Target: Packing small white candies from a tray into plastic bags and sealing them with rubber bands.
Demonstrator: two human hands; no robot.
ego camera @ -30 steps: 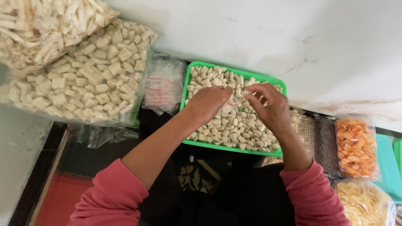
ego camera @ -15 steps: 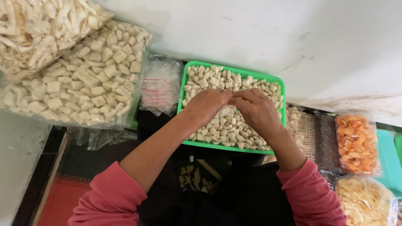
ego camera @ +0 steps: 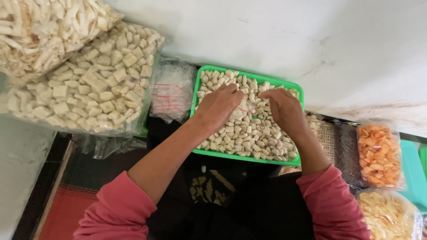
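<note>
Over the green tray [ego camera: 293, 161] on their lap, both hands dig into pale cracker chunks [ego camera: 249, 138]. Left hand [ego camera: 218, 104] and right hand [ego camera: 283, 106] curl loosely; can't tell what the fingers pinch. Chunks look light, dry, brittle, so scoop gently from underneath.

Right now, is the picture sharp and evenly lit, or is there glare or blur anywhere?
Head view: soft, even daylight; the pale cubes in the green tray are sharp, both hands barely blurred; slight glare on the clear bags; the white wall is bright, edges bowed.
</note>
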